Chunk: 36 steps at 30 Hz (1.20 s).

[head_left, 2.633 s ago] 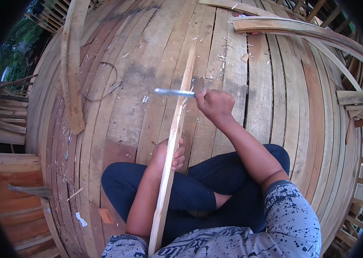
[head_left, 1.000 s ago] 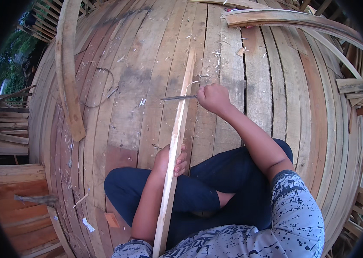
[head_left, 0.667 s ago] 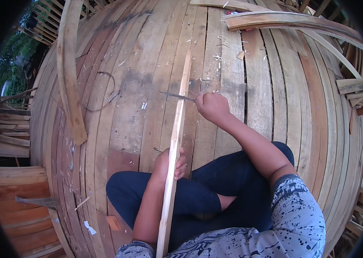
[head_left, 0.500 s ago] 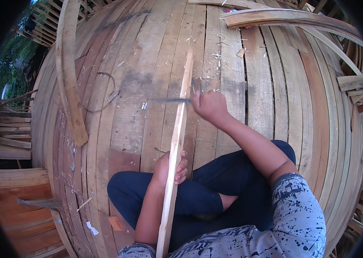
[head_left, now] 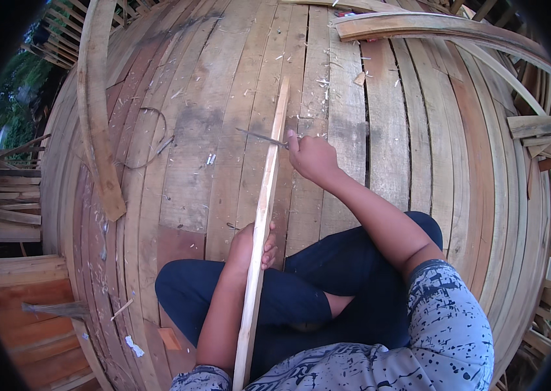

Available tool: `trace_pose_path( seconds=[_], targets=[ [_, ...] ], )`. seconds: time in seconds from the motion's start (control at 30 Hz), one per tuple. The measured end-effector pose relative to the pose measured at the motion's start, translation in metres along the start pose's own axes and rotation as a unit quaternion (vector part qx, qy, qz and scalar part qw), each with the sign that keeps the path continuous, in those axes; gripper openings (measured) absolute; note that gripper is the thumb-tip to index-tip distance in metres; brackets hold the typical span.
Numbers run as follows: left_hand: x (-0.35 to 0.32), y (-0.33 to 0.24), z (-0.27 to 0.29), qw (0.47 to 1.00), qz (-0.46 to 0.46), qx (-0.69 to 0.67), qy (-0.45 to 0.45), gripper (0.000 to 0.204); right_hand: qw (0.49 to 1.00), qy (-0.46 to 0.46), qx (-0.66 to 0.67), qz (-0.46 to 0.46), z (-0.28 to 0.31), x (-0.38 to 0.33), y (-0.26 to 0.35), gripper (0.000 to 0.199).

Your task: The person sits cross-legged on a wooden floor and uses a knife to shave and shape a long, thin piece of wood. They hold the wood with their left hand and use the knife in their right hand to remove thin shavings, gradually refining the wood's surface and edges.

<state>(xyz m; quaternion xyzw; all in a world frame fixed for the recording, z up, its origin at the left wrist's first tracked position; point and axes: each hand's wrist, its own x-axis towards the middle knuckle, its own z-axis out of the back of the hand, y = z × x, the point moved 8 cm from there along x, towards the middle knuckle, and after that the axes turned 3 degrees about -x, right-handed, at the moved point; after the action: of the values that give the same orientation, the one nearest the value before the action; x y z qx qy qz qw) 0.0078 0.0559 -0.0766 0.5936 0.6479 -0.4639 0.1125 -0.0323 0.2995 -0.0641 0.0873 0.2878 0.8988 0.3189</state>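
A long pale wooden stick [head_left: 262, 218] runs from beside my body out over the plank floor, its far end tapering. My left hand [head_left: 253, 247] is wrapped round its near half, above my crossed legs. Further along, my right hand [head_left: 313, 155] is closed on the handle of a knife [head_left: 260, 135]. The blade points left and lies across the stick, touching or very close to it. The knife's handle is mostly hidden in my fist.
Wood shavings are scattered over the plank floor [head_left: 223, 98]. A curved board [head_left: 97, 117] lies at the left, near a thin loop of cord or strip [head_left: 161, 130]. More long boards [head_left: 438, 29] lie at the far right. A broom-like bundle [head_left: 57, 309] is at the lower left.
The knife blade, smeared by motion before, now shows clearly, its tip tilted slightly farther away. My right hand stays near the same part of the stick. The whole view has shifted slightly.
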Motion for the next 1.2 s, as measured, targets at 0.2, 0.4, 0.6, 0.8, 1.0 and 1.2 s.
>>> trace_pose_path(
  seconds=[0.2,0.4,0.6,0.8,1.0,1.2],
  targets=[
    [-0.009,0.003,0.001,1.0,-0.015,0.015,-0.017,0.032,0.926,0.247,0.256,-0.125,-0.035,-0.033,0.009,0.063],
    [-0.01,-0.031,0.021,0.953,-0.211,0.097,-0.195,0.032,0.869,0.262,0.37,-0.201,-0.034,-0.042,0.008,0.04],
    [-0.029,-0.064,-0.013,0.93,-0.345,-0.125,0.022,0.017,0.88,0.254,0.355,-0.186,-0.033,-0.037,0.0,0.043],
    [-0.042,-0.068,-0.022,0.912,-0.354,-0.17,0.119,0.015,0.885,0.261,0.342,-0.179,-0.038,-0.039,0.002,0.043],
    [-0.048,-0.068,-0.025,0.907,-0.363,-0.165,0.132,0.013,0.89,0.25,0.333,-0.185,-0.037,-0.039,0.0,0.039],
    [-0.051,-0.07,-0.018,0.9,-0.385,-0.168,0.119,0.013,0.912,0.252,0.291,-0.143,-0.02,-0.032,0.013,0.044]
  ],
)
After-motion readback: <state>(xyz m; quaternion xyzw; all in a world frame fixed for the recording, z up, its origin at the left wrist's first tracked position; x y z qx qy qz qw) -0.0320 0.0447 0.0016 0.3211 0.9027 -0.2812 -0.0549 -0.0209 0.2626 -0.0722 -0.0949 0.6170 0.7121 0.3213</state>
